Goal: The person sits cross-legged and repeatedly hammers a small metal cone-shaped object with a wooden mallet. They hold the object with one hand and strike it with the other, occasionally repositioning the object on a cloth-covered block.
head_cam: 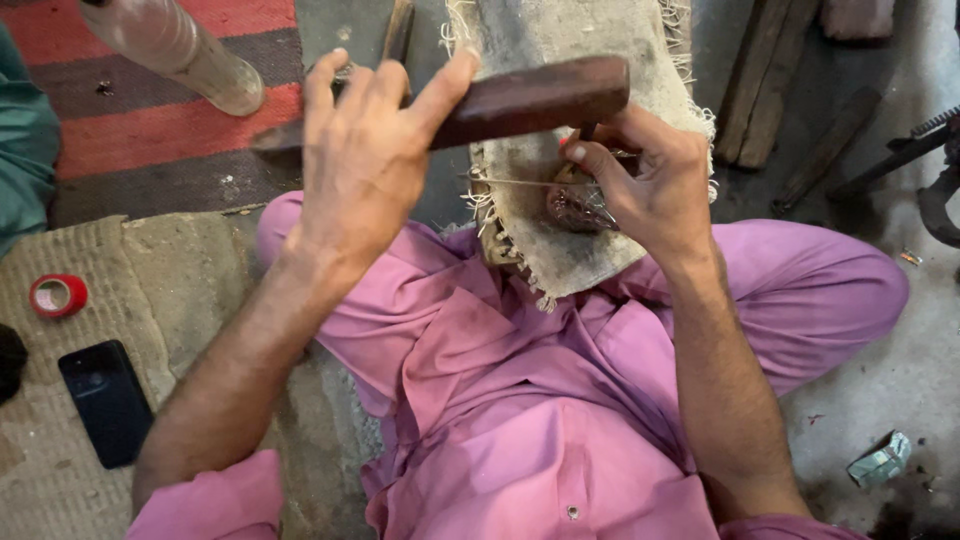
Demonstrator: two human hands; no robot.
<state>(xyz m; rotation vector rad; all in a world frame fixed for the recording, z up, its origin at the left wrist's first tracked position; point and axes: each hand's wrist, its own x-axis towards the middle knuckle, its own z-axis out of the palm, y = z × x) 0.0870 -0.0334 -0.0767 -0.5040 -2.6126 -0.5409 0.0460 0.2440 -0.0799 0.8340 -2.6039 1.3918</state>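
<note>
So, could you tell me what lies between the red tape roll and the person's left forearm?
In the head view, only bare brownish matting lies between the red tape roll and the left forearm; the black phone sits just below.

The left hand (365, 165) and right hand (650, 185) crowd the middle, with a wooden block (530, 95) bridging them over the burlap cloth (560, 240), so no way through there. To the left, bare mat (170, 270) lies open between the tape roll (57, 295), the phone (105, 400) and the knee. A bottle (185, 50) blocks the upper left. Planks (765, 80) and metal parts (930, 180) hem the right; lower right floor (900, 370) is open beside a crumpled wrapper (880, 460).
</note>
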